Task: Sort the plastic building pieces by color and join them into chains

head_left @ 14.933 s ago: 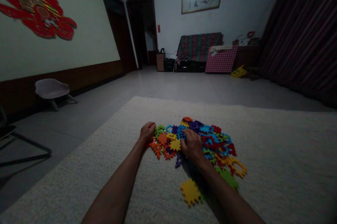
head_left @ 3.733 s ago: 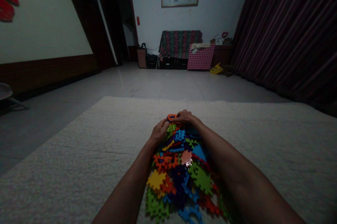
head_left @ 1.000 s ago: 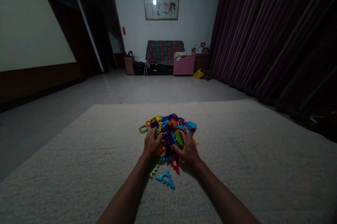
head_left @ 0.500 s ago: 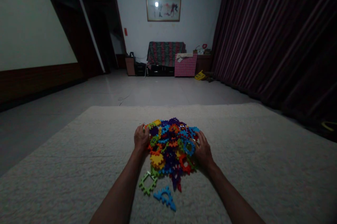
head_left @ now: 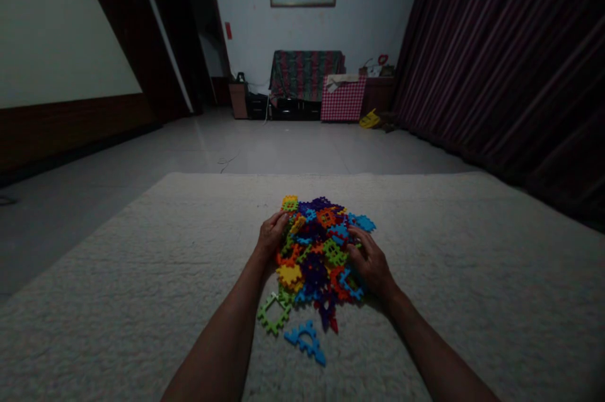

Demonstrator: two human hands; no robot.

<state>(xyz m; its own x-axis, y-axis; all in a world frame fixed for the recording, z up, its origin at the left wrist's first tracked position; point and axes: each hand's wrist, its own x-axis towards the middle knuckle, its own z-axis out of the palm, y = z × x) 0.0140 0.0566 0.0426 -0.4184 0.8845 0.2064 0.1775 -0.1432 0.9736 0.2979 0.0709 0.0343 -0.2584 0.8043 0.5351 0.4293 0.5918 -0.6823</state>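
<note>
A heap of colourful plastic interlocking pieces [head_left: 314, 251] with toothed edges lies in front of me. My left hand [head_left: 271, 237] rests against the heap's left side, fingers stretched along it. At the right side, my right hand [head_left: 371, 258] touches the pieces with its fingers apart and curved over them. Neither hand lifts a piece. Near the left hand are a yellow piece [head_left: 290, 274] and an orange one partly under others. A green square frame piece [head_left: 275, 314] and a blue triangular piece [head_left: 307, 342] lie at the near edge.
The heap sits on a pale textured mat [head_left: 142, 276]. Beyond it is a tiled floor [head_left: 293, 147] with a thin cable. Along the far wall stand a cloth-covered television [head_left: 307, 74] and a checked cloth [head_left: 343, 99]. A dark curtain [head_left: 482, 74] hangs on the right.
The view has tipped down slightly. A blue ring-like piece by my right hand has shifted down toward the near right of the heap, and a green piece shows there. Both hands stay beside the heap.
</note>
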